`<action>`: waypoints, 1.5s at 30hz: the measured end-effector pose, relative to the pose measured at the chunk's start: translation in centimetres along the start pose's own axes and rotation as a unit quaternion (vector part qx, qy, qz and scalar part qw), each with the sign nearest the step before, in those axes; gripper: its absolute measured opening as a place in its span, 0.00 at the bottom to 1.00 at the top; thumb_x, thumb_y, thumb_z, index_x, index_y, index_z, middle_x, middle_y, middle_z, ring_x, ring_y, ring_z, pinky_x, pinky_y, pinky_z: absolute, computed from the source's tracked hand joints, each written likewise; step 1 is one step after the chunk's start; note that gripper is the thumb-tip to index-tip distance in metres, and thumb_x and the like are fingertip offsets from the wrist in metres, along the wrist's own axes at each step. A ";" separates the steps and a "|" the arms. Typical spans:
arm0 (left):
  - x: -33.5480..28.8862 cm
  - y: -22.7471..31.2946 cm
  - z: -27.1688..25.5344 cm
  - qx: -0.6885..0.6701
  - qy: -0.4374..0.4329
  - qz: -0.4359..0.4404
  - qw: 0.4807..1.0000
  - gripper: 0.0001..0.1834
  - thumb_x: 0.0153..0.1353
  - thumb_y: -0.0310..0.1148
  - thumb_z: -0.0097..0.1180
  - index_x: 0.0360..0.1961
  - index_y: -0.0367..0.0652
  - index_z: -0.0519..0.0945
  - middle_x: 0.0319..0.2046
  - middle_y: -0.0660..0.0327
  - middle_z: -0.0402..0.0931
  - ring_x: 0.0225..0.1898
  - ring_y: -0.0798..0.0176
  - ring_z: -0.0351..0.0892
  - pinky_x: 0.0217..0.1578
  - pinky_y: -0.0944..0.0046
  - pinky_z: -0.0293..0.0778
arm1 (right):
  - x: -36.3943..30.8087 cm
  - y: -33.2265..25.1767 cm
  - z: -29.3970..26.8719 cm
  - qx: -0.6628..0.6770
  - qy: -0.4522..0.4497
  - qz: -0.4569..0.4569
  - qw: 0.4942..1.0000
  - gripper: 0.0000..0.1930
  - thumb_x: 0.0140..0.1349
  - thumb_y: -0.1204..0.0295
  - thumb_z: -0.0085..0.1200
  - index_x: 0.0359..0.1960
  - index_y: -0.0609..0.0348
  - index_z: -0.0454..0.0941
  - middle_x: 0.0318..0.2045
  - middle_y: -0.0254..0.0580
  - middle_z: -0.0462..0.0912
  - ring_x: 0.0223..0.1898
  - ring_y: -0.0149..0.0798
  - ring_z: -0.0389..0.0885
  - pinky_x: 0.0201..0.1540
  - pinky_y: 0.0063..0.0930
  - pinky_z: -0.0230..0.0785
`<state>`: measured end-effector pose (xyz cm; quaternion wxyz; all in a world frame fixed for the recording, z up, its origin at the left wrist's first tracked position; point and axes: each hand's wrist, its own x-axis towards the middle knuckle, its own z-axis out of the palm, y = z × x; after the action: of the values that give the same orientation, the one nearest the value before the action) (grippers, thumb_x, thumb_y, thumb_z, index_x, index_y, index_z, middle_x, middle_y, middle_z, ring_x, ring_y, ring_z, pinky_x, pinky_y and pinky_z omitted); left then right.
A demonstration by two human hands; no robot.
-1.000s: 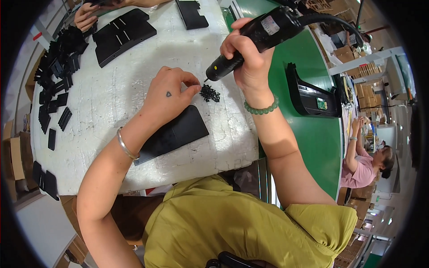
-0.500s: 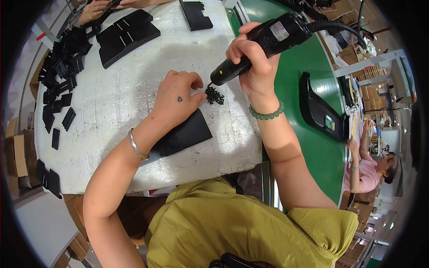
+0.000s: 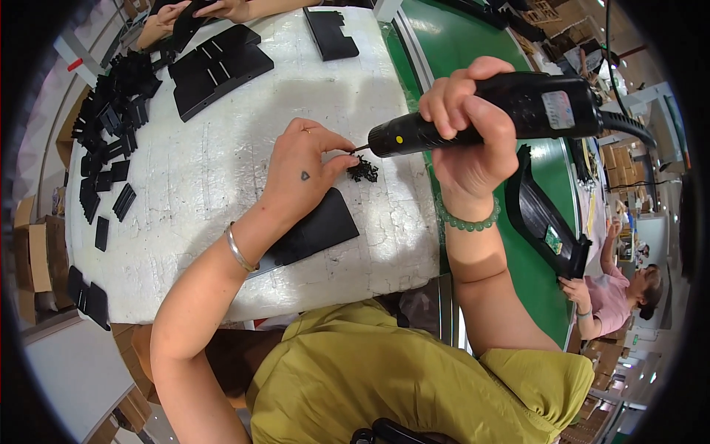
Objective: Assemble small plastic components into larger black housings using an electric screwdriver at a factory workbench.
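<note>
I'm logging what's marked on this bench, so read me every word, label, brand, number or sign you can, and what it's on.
Pale sticker on the black power screwdriver in the right hand: print too small and blurred to read.
Green circuit board at right: no lettering legible.
Background at right: anything printed is too small or blurred.

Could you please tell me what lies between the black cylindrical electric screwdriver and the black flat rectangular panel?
In the head view, a small heap of tiny black screw-like pieces lies between the screwdriver and the panel, on the white wrapped worktop.
</note>
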<state>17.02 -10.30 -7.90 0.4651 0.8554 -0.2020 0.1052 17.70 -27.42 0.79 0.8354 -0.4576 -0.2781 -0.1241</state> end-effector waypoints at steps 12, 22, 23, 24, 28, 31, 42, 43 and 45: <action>-0.4 1.1 -1.0 -0.031 0.027 0.025 0.999 0.08 0.48 0.31 0.64 0.29 0.40 0.83 0.27 0.59 0.80 0.36 0.55 0.72 0.39 0.59 0.70 | 0.1 -1.3 1.1 -0.030 -0.046 -0.029 0.998 0.14 0.52 0.72 0.43 0.42 0.57 0.68 0.16 0.28 0.61 0.17 0.25 0.59 0.28 0.23 0.57; -0.4 1.3 -2.4 0.142 0.003 0.229 0.963 0.06 0.44 0.23 0.61 0.26 0.41 0.79 0.27 0.60 0.77 0.38 0.54 0.75 0.39 0.58 0.71 | -0.9 -2.6 3.2 -0.021 -0.071 -0.007 0.997 0.14 0.51 0.71 0.52 0.36 0.56 0.62 0.13 0.29 0.63 0.12 0.26 0.61 0.20 0.22 0.57; -0.1 1.4 -3.1 0.134 -0.009 0.239 0.962 0.06 0.45 0.24 0.61 0.27 0.41 0.79 0.27 0.60 0.77 0.38 0.55 0.75 0.38 0.59 0.71 | -0.7 -2.2 3.6 -0.022 -0.077 -0.006 0.997 0.14 0.50 0.71 0.53 0.36 0.56 0.62 0.13 0.30 0.63 0.11 0.26 0.60 0.19 0.22 0.56; -0.6 1.7 -3.7 0.121 -0.028 0.238 0.963 0.06 0.45 0.24 0.62 0.28 0.40 0.79 0.27 0.60 0.78 0.38 0.55 0.76 0.38 0.59 0.72 | -1.0 -2.1 4.0 -0.023 -0.076 0.008 0.997 0.15 0.49 0.71 0.53 0.36 0.56 0.62 0.12 0.30 0.63 0.11 0.27 0.60 0.18 0.22 0.56; -1.7 2.3 -5.5 0.032 -0.045 0.159 0.986 0.07 0.46 0.25 0.64 0.28 0.40 0.80 0.27 0.60 0.79 0.37 0.56 0.77 0.37 0.61 0.73 | -1.9 -2.6 4.3 0.049 -0.100 -0.025 0.993 0.15 0.52 0.74 0.55 0.38 0.58 0.63 0.16 0.34 0.67 0.14 0.28 0.62 0.18 0.22 0.59; -1.6 2.7 -7.1 -0.067 -0.103 0.106 0.987 0.05 0.47 0.27 0.64 0.26 0.39 0.81 0.25 0.58 0.79 0.34 0.54 0.77 0.36 0.60 0.73 | -2.3 -2.7 4.5 0.105 -0.107 -0.028 0.988 0.14 0.53 0.73 0.54 0.39 0.57 0.63 0.15 0.34 0.67 0.13 0.27 0.62 0.18 0.21 0.57; -3.7 1.2 -9.8 0.048 -0.164 0.086 0.982 0.54 0.38 0.39 0.72 0.66 0.48 0.54 0.59 0.48 0.62 0.59 0.45 0.59 0.60 0.56 0.57 | -2.0 -1.0 6.9 -0.012 -0.153 0.006 0.988 0.15 0.50 0.71 0.48 0.41 0.55 0.64 0.14 0.27 0.63 0.13 0.26 0.59 0.23 0.23 0.56; -4.1 0.8 -10.8 0.018 -0.158 0.045 0.986 0.57 0.37 0.39 0.72 0.67 0.46 0.52 0.65 0.53 0.54 0.67 0.52 0.52 0.63 0.56 0.54 | -1.7 -0.6 6.9 -0.018 -0.177 0.024 0.984 0.17 0.50 0.71 0.45 0.44 0.56 0.64 0.15 0.28 0.63 0.14 0.26 0.59 0.24 0.23 0.56; -5.6 -0.5 -11.2 0.032 -0.164 -0.074 0.983 0.51 0.43 0.42 0.70 0.66 0.47 0.54 0.56 0.51 0.66 0.54 0.55 0.67 0.54 0.59 0.64 | -2.2 -0.2 7.0 -0.009 -0.182 0.067 0.981 0.17 0.49 0.72 0.43 0.44 0.57 0.65 0.16 0.29 0.63 0.15 0.26 0.60 0.25 0.23 0.56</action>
<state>12.30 0.73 -4.28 0.4048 0.8881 -0.2079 -0.0648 13.38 -21.79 2.70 0.7731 -0.4979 -0.3926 0.0151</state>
